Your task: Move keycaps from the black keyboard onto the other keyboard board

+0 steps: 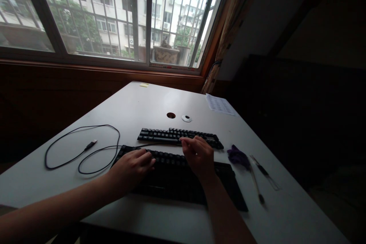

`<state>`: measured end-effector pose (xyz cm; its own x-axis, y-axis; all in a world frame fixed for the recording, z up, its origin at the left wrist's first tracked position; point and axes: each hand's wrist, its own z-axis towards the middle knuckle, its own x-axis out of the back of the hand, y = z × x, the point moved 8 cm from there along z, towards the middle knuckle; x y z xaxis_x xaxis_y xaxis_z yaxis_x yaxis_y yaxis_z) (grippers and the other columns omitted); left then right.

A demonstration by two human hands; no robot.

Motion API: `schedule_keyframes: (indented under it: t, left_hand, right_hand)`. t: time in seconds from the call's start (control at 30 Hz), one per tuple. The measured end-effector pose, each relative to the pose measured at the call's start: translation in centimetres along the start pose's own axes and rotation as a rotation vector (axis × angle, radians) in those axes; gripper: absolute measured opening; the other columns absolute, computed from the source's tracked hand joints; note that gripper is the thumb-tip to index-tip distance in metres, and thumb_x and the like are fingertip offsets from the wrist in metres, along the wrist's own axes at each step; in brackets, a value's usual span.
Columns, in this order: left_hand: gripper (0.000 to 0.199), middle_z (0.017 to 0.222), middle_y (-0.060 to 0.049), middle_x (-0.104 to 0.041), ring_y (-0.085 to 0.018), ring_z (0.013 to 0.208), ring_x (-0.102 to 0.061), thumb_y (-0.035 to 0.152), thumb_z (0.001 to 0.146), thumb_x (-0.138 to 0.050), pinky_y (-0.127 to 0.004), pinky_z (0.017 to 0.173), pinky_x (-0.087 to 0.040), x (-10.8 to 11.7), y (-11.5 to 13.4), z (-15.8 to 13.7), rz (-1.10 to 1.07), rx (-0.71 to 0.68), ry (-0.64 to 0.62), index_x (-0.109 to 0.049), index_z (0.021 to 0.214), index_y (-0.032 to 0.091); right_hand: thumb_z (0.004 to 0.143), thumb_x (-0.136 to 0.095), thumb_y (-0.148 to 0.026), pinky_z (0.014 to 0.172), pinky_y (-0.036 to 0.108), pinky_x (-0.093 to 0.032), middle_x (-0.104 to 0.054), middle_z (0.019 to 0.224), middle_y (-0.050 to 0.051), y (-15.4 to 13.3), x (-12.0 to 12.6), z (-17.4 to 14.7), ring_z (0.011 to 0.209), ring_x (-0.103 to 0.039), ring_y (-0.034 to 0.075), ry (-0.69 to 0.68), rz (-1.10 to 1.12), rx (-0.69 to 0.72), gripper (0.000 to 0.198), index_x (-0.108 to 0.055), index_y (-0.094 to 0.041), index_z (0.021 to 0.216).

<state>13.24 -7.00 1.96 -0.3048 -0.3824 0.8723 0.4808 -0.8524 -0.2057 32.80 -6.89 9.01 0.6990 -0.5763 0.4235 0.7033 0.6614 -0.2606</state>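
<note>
A black keyboard (pixel 183 183) lies across the front of the white table, its front half in deep shadow. My left hand (pixel 135 166) rests over its left end, fingers curled together near the back row; what they may hold is hidden. Above the keyboard's back edge is my right hand (pixel 200 156), thumb and forefinger pinched together; anything between them is too small to make out. Just behind, rows of loose black keycaps (pixel 160 135) are laid out in keyboard order, with the right fingertips close in front of them.
A black USB cable (pixel 47 152) loops over the table at left. To the right lie a purple cloth (pixel 238 156), a thin brush (pixel 256 183) and a wire-ended puller (pixel 264 172). Farther back are a cable hole (pixel 170 115), its round cover (pixel 187 118) and a printed sheet (pixel 220 105).
</note>
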Motion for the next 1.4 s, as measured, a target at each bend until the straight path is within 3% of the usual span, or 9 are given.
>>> schedule_keyframes:
  t: [0.2, 0.33, 0.57, 0.97, 1.4]
  left_hand:
    - [0.027, 0.101, -0.009, -0.067, -0.021, 0.089, -0.062, 0.007, 0.098, -0.059, -0.031, 0.075, -0.059, 0.0, -0.2, 0.2, -0.181, 0.044, -0.007, -0.070, 0.121, 0.015]
    - [0.017, 0.096, -0.007, -0.066, -0.020, 0.088, -0.061, 0.011, 0.100, -0.062, -0.030, 0.075, -0.058, 0.2, -0.5, 0.4, -0.271, 0.064, 0.018, -0.072, 0.111, 0.017]
    - [0.007, 0.099, -0.008, -0.067, -0.021, 0.091, -0.061, 0.012, 0.096, -0.069, -0.032, 0.079, -0.058, 0.7, -1.3, 0.4, -0.301, 0.117, 0.069, -0.073, 0.100, 0.016]
    - [0.017, 0.104, -0.006, -0.068, -0.022, 0.096, -0.063, 0.009, 0.092, -0.071, -0.035, 0.085, -0.059, 0.2, -1.5, 0.2, -0.392, 0.187, 0.061, -0.067, 0.106, 0.018]
    - [0.019, 0.102, -0.004, -0.067, -0.020, 0.093, -0.065, 0.010, 0.092, -0.070, -0.031, 0.081, -0.056, -0.2, -2.7, -0.3, -0.447, 0.225, 0.067, -0.061, 0.107, 0.019]
  right_hand:
    - [0.098, -0.062, -0.018, 0.056, 0.028, -0.044, -0.057, 0.060, -0.003, -0.1, -0.1, 0.2, 0.055, -0.052, 0.013, -0.010, -0.009, 0.001, 0.015, -0.076, -0.019, 0.095]
    - [0.098, -0.062, -0.018, 0.056, 0.027, -0.044, -0.057, 0.059, -0.003, -0.1, -0.1, 0.1, 0.056, -0.052, 0.013, -0.008, -0.013, 0.005, 0.015, -0.076, -0.020, 0.094]
    - [0.098, -0.063, -0.017, 0.058, 0.028, -0.044, -0.058, 0.060, -0.003, 0.0, -0.2, 0.0, 0.056, -0.052, 0.013, -0.012, -0.010, 0.015, 0.013, -0.075, -0.018, 0.094]
    - [0.098, -0.062, -0.017, 0.058, 0.029, -0.045, -0.060, 0.060, -0.002, -0.1, -0.3, 0.0, 0.056, -0.051, 0.014, -0.021, -0.008, 0.013, 0.015, -0.076, -0.019, 0.093]
    - [0.099, -0.063, -0.018, 0.061, 0.030, -0.046, -0.059, 0.060, -0.003, 0.0, -0.5, -0.2, 0.058, -0.052, 0.014, -0.030, -0.009, 0.024, 0.013, -0.075, -0.020, 0.094]
